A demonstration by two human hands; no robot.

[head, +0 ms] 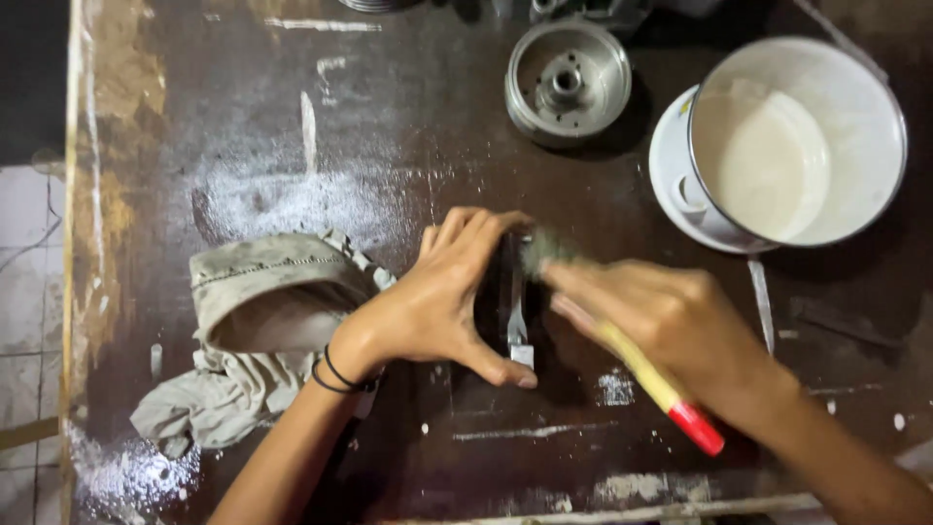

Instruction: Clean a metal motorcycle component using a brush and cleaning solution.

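My left hand point(437, 301) clasps a dark flat metal part point(512, 311) that stands on edge in the middle of the dark worktable point(408, 126); fingers curl over its top and the thumb presses its lower end. My right hand point(671, 326), blurred by motion, grips a paintbrush with a yellow handle and red tip point(671, 394). The brush's bristles point(544, 251) touch the top of the part, just right of my left fingertips.
A white pot of whitish liquid point(797, 141) stands on a white lid at the back right. A round metal drum part point(569, 83) lies behind the hands. A crumpled grey cloth point(262, 331) lies to the left. White powder dusts the table.
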